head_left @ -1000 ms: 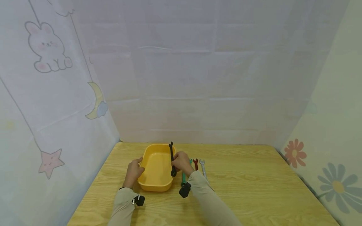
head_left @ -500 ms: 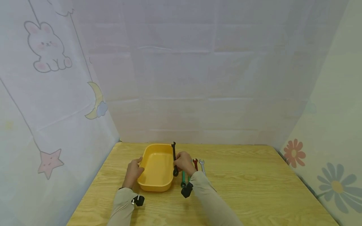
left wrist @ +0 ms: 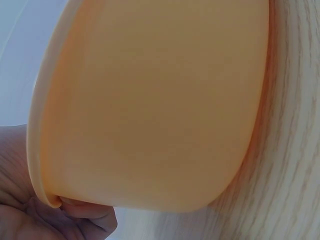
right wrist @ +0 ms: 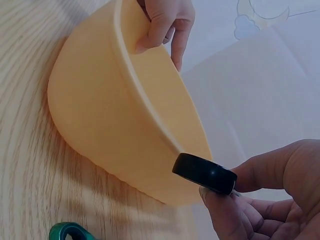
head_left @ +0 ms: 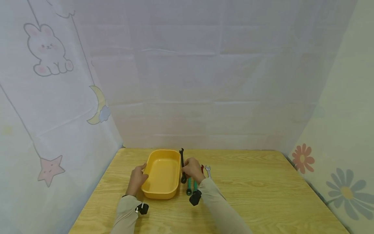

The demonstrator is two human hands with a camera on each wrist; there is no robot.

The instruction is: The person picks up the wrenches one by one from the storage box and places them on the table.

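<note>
A yellow plastic tub [head_left: 159, 195] stands on the table. My left hand [head_left: 137, 178] grips its left rim, thumb over the inside wall and fingers outside, as the right wrist view shows. My right hand [head_left: 193, 169] pinches a black combination wrench [head_left: 182, 162] near its middle, just right of the tub's right rim. The wrench's open end points away from me; its ring end [right wrist: 205, 172] looms close in the right wrist view. Just to the right of the held wrench lie two green wrenches [head_left: 189, 188], their far ends hidden by my right hand.
Beyond the green wrenches lie a red wrench [head_left: 202, 167] and a silver wrench [head_left: 208, 170], both partly covered by my right arm. The wooden table [head_left: 263, 188] extends to the right. Printed cloth walls [head_left: 187, 123] enclose its back and sides.
My right hand has moved right with the black wrench, from over the tub's right rim to just outside it. The left hand keeps its place on the tub.
</note>
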